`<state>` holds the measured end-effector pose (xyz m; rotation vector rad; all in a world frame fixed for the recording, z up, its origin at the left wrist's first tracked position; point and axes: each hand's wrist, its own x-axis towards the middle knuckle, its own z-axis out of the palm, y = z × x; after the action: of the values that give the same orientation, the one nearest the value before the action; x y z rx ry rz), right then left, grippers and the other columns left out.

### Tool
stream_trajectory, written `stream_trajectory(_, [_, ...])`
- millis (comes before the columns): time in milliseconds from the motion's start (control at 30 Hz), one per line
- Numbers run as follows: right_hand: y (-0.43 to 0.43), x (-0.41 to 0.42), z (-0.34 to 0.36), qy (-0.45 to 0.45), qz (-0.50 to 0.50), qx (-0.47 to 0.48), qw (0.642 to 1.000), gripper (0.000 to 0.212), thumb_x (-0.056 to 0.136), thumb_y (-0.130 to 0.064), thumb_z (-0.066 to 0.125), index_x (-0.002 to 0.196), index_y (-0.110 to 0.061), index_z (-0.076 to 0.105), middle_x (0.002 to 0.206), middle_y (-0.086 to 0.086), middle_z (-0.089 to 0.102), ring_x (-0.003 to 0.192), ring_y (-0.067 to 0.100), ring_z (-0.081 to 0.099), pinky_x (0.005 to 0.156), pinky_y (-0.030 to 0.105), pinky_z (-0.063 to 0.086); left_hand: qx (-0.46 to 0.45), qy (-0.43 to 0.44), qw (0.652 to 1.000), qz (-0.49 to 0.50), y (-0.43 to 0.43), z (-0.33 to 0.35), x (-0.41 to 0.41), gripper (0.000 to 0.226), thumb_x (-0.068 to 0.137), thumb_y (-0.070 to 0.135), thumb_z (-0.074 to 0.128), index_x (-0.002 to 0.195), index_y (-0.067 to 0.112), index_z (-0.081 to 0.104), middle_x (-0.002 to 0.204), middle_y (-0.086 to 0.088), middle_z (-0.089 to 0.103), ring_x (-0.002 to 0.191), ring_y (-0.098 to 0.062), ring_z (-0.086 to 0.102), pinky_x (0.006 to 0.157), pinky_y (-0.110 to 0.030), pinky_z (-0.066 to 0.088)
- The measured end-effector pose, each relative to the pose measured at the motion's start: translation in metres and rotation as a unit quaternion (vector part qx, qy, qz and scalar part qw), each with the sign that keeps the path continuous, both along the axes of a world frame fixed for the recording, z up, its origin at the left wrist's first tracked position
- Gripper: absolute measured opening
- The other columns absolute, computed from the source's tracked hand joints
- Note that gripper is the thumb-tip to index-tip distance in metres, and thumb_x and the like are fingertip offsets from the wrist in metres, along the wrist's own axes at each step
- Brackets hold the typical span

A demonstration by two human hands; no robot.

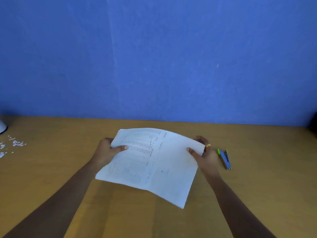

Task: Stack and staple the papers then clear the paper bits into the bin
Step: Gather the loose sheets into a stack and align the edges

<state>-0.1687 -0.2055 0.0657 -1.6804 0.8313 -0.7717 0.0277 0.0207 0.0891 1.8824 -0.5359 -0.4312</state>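
Note:
A stack of white printed papers point(159, 162) is held above the middle of the wooden table, its near corner sagging toward me. My left hand point(107, 151) grips the stack's left edge, thumb on top. On the opposite edge my right hand point(205, 154), wearing a gold ring, pinches the papers the same way. A small blue-grey stapler point(224, 159) with green ends lies flat on the table just right of my right hand. Small white paper bits point(15, 143) are scattered at the far left of the table.
The wooden table point(68, 138) runs up to a blue wall point(154, 57). A white object point(2, 127) shows partly at the left edge, behind the paper bits. A dark object point(314, 122) sits at the far right edge.

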Motion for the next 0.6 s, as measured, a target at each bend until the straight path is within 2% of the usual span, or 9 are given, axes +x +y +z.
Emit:
stream_trajectory(100, [0.003, 0.010, 0.024, 0.022, -0.001, -0.185, 0.982, 0.056, 0.078, -0.015, 0.072, 0.129, -0.016, 0.049, 0.123, -0.011, 0.052, 0.114, 0.003, 0.047, 0.095, 0.016, 0.036, 0.062, -0.060, 0.996, -0.037, -0.006, 0.016, 0.001, 0.006, 0.079, 0.012, 0.070, 0.076, 0.008, 0.067, 0.068, -0.005, 0.065, 0.063, -0.024, 0.061, 0.057, -0.026, 0.041])
stream_trajectory(167, [0.009, 0.021, 0.033, 0.074, 0.073, -0.280, 0.954, 0.055, 0.080, -0.022, 0.071, 0.130, -0.018, 0.050, 0.131, -0.008, 0.052, 0.121, 0.004, 0.044, 0.106, 0.025, 0.033, 0.099, -0.097, 0.989, -0.057, -0.011, 0.025, -0.001, 0.004, 0.080, 0.015, 0.069, 0.077, 0.013, 0.068, 0.068, -0.004, 0.065, 0.064, -0.024, 0.061, 0.058, -0.027, 0.039])
stream_trajectory(233, [0.014, 0.030, 0.034, 0.134, 0.119, -0.319, 0.931, 0.051, 0.082, -0.027, 0.068, 0.130, -0.022, 0.050, 0.135, -0.007, 0.052, 0.126, 0.009, 0.046, 0.109, 0.035, 0.032, 0.133, -0.140, 0.979, -0.073, -0.018, 0.034, -0.006, 0.011, 0.081, 0.018, 0.068, 0.070, 0.018, 0.066, 0.062, 0.001, 0.061, 0.060, -0.020, 0.058, 0.054, -0.025, 0.036])
stream_trajectory(300, [0.018, 0.036, 0.033, 0.155, 0.141, -0.310, 0.927, 0.044, 0.085, -0.027, 0.064, 0.127, -0.023, 0.053, 0.130, -0.008, 0.057, 0.121, 0.012, 0.052, 0.106, 0.035, 0.035, 0.150, -0.170, 0.970, -0.082, -0.025, 0.042, -0.012, 0.024, 0.081, 0.018, 0.068, 0.060, 0.023, 0.057, 0.057, 0.007, 0.055, 0.055, -0.013, 0.053, 0.050, -0.024, 0.032])
stream_trajectory(333, [0.019, 0.037, 0.032, 0.157, 0.148, -0.304, 0.928, 0.038, 0.087, -0.026, 0.061, 0.124, -0.022, 0.055, 0.124, -0.006, 0.062, 0.115, 0.014, 0.056, 0.101, 0.031, 0.039, 0.149, -0.174, 0.969, -0.089, -0.028, 0.046, -0.015, 0.023, 0.081, 0.018, 0.067, 0.061, 0.023, 0.056, 0.058, 0.009, 0.054, 0.057, -0.012, 0.053, 0.050, -0.024, 0.033])
stream_trajectory(400, [0.018, 0.038, 0.032, 0.167, 0.141, -0.293, 0.931, 0.027, 0.090, -0.028, 0.057, 0.116, -0.020, 0.059, 0.108, 0.000, 0.069, 0.100, 0.020, 0.063, 0.082, 0.026, 0.045, 0.142, -0.174, 0.969, -0.103, -0.030, 0.051, -0.016, 0.011, 0.080, 0.019, 0.068, 0.072, 0.022, 0.062, 0.065, 0.010, 0.059, 0.064, -0.014, 0.058, 0.054, -0.025, 0.039])
stream_trajectory(467, [0.015, 0.037, 0.031, 0.160, 0.139, -0.265, 0.941, 0.019, 0.091, -0.029, 0.055, 0.107, -0.020, 0.062, 0.096, 0.002, 0.071, 0.089, 0.023, 0.064, 0.074, 0.031, 0.050, 0.108, -0.165, 0.976, -0.095, -0.029, 0.050, -0.014, 0.007, 0.077, 0.018, 0.071, 0.084, 0.020, 0.068, 0.075, 0.005, 0.066, 0.074, -0.018, 0.064, 0.064, -0.031, 0.048])
stream_trajectory(533, [0.013, 0.035, 0.028, 0.125, 0.141, -0.217, 0.958, 0.015, 0.092, -0.026, 0.055, 0.102, -0.020, 0.063, 0.089, 0.001, 0.070, 0.082, 0.022, 0.064, 0.069, 0.034, 0.052, 0.039, -0.165, 0.985, -0.045, -0.027, 0.044, -0.007, 0.025, 0.073, 0.017, 0.076, 0.097, 0.020, 0.069, 0.090, 0.002, 0.069, 0.086, -0.017, 0.064, 0.076, -0.031, 0.049])
stream_trajectory(600, [0.013, 0.032, 0.026, 0.078, 0.135, -0.164, 0.974, 0.013, 0.092, -0.020, 0.055, 0.100, -0.016, 0.064, 0.086, -0.002, 0.069, 0.079, 0.018, 0.063, 0.067, 0.029, 0.051, -0.035, -0.234, 0.971, 0.045, -0.023, 0.035, 0.000, 0.049, 0.070, 0.019, 0.079, 0.115, 0.022, 0.061, 0.113, 0.003, 0.064, 0.108, -0.013, 0.056, 0.093, -0.029, 0.042])
